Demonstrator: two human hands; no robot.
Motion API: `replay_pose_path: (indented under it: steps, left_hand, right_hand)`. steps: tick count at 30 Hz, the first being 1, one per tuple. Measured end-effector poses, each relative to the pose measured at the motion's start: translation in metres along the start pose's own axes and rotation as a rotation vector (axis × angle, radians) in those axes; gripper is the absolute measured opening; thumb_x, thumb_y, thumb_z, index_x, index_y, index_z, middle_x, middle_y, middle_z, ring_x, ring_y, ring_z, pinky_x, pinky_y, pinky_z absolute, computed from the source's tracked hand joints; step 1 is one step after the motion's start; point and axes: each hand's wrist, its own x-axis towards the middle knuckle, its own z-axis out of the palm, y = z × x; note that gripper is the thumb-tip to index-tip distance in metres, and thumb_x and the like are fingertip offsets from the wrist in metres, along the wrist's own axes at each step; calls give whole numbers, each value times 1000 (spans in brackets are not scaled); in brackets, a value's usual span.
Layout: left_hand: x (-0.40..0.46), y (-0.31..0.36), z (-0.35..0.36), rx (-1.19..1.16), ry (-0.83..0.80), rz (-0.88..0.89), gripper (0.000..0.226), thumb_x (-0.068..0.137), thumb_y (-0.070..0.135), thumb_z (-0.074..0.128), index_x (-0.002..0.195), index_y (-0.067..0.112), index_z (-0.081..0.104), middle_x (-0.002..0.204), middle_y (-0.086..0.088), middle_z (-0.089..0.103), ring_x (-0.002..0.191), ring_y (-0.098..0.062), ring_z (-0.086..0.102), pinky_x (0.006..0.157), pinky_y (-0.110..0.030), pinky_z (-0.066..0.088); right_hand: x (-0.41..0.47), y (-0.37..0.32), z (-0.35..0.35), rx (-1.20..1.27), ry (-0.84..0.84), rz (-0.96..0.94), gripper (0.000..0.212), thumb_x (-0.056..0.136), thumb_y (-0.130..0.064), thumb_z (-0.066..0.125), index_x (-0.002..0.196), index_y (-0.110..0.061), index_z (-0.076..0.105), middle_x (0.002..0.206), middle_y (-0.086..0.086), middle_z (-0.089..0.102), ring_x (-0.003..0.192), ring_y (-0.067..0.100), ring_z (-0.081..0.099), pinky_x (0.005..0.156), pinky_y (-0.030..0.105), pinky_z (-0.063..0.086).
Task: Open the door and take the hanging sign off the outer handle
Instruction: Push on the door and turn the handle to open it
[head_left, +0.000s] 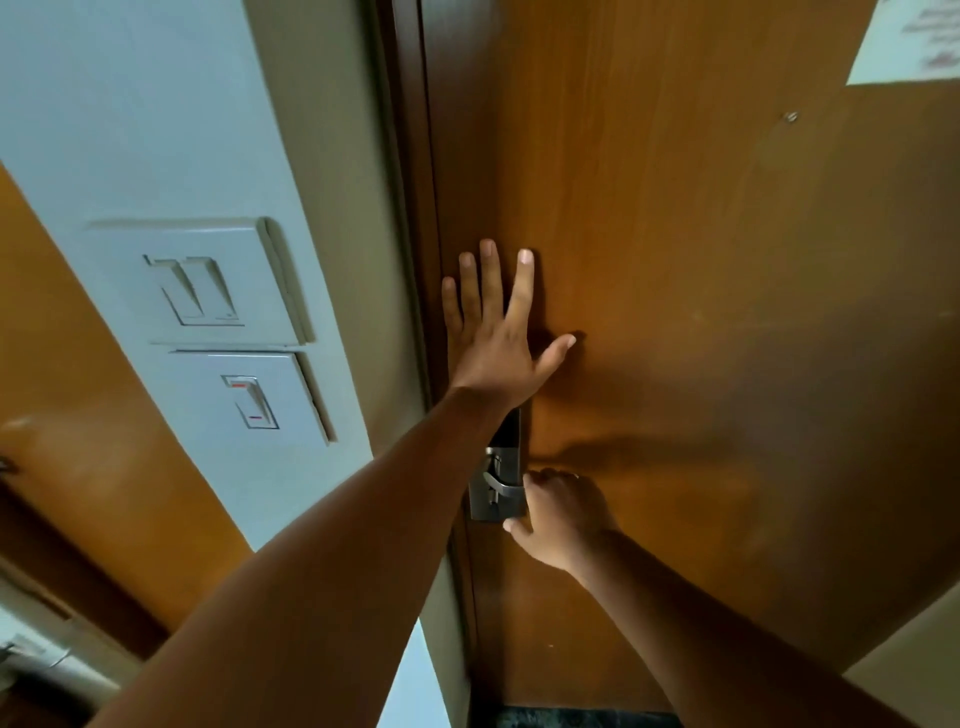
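Observation:
A brown wooden door (701, 312) fills the middle and right of the head view, shut against its dark frame (415, 208). My left hand (493, 338) lies flat on the door beside the frame, fingers spread. Below it, a metal lock plate (501, 467) carries the inner lever handle (501, 486). My right hand (563, 514) is closed around the lever's end. The outer handle and the hanging sign are hidden behind the door.
On the pale wall left of the frame sit a double light switch (197, 283) and a single switch (252, 402) below it. Another wooden panel (78, 415) stands at far left. A paper notice (909, 41) is stuck to the door's top right.

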Motion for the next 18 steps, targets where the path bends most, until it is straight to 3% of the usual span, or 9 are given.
replay_pose_path:
  steps: [8, 14, 18]
  left_hand:
    - [-33, 0, -43, 59, 111, 197, 86, 92, 67, 38, 157, 18, 11, 163, -17, 12, 151, -35, 5, 121, -54, -2]
    - [-61, 14, -69, 42, 88, 176, 82, 92, 64, 39, 157, 19, 16, 164, -12, 12, 151, -32, 1, 121, -51, -6]
    - [-84, 18, -93, -35, 126, 218, 81, 93, 63, 39, 157, 19, 16, 164, -13, 14, 152, -30, 1, 120, -50, -7]
  right_hand:
    - [-49, -24, 0, 81, 117, -38, 37, 92, -53, 55, 108, -21, 61, 107, -1, 69, 97, 15, 65, 81, 29, 47]
    - [-96, -39, 5, 109, 159, 34, 44, 97, -52, 44, 127, -22, 55, 124, -2, 63, 113, 16, 59, 92, 28, 45]
    - [-131, -45, -7, 135, 232, 33, 36, 96, -47, 48, 116, -21, 63, 108, -5, 68, 100, 12, 63, 85, 26, 49]
